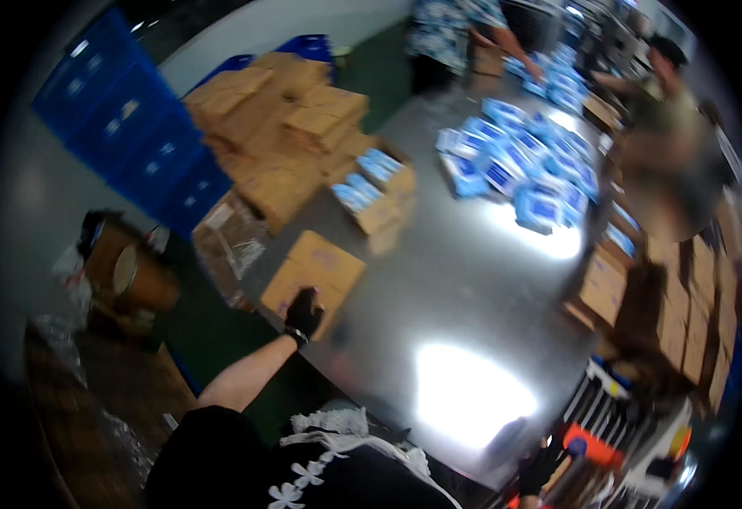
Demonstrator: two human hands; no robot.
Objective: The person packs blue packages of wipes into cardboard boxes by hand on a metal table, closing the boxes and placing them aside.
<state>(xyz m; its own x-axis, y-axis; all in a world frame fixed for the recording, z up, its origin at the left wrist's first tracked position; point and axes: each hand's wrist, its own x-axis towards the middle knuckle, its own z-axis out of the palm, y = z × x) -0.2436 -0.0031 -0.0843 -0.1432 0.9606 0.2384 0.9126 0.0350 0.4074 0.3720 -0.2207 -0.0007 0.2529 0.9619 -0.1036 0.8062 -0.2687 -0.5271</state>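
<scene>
My left hand [304,312], in a black glove, lies on the near part of a closed cardboard box [327,261]. Its fingers are stretched out over the box top. The box sits at the left edge of a shiny metal table [439,305]. Low on the right, my right hand [542,468], also gloved in black, is beside an orange piece [593,446] with a dark purple round part. Blur and shadow hide its fingers, so whether it holds anything is unclear. Just beyond the closed box stands an open carton [378,216] holding blue-and-white packs [357,193].
Stacked cardboard boxes [282,127] and blue crates [125,110] stand on the left. Blue-and-white packs [515,153] pile up on the far table. Two people work there, one in a patterned shirt [451,34], one in a dark cap [668,51]. More cartons [600,288] line the right side.
</scene>
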